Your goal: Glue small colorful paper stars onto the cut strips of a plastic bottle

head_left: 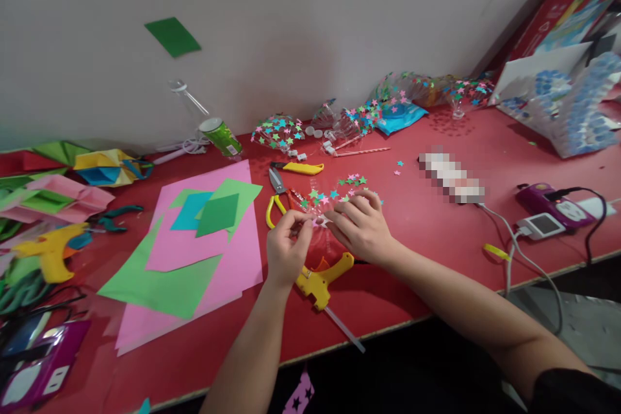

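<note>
My left hand (290, 247) is closed in a pinch, thumb against forefinger, over a see-through plastic piece (327, 244) dotted with small paper stars. Opposite it, my right hand (361, 228) has its fingers curled together at the same piece; what either set of fingertips grips is too small to tell. Loose coloured stars (353, 180) lie just beyond my fingers. A yellow hot glue gun (317, 284) with a clear glue stick rests below my hands. Yellow-handled scissors (275, 197) and a yellow utility knife (303, 169) lie past my left hand.
Pink and green paper sheets (194, 288) cover the table left of my arm. A bottle with a green label (220, 136) leans near the wall. Star-covered clear plastic shapes (276, 132) line the back. To the right are a blurred-out object (451, 176), a purple power strip (557, 206) and cables.
</note>
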The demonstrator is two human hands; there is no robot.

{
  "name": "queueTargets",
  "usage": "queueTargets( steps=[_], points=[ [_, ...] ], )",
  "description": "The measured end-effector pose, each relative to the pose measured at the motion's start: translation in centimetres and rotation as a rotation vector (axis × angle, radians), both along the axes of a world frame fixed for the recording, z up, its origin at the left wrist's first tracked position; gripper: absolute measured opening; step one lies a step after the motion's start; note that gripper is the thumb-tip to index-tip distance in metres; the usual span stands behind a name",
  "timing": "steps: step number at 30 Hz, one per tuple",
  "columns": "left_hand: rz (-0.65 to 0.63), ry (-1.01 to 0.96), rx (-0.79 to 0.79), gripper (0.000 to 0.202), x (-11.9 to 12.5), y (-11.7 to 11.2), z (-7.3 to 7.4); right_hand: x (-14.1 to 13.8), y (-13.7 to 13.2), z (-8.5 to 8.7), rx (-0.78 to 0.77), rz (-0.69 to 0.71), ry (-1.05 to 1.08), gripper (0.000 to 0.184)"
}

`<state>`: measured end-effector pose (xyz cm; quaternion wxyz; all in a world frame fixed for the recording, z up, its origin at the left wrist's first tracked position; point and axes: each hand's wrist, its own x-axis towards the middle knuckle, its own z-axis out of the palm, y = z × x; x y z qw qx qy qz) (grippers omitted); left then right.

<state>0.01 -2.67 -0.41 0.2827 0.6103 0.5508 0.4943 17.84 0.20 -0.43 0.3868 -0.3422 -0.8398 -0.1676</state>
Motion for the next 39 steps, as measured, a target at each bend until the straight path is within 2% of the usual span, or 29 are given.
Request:
queueTargets(
  steps=[6,22,30,34,39],
  points=[
    [0.007,-0.008,-0.014,0.01,-0.1,0.0,-0.1,0.6,0.3,0.0,-0.047,0.037,0.095,0.008],
    [0.044,-0.011,0.025,0.01,-0.3,-0.1,0.4,1.2,0.1,0.3,-0.087,0.114,0.093,0.006],
    [0.131,-0.101,0.161,0.011,-0.5,0.2,0.6,1.0,-0.7,0.8,-0.118,0.434,-0.181,0.018],
    [0.19,-0.22,0.199,0.013,-0.5,0.7,1.0,1.2,-0.5,0.9,-0.159,0.458,-0.276,0.017],
    [0.213,-0.309,0.118,0.018,-0.5,0.9,1.0,1.8,0.2,0.8,-0.186,0.395,-0.295,0.021]
  ],
)
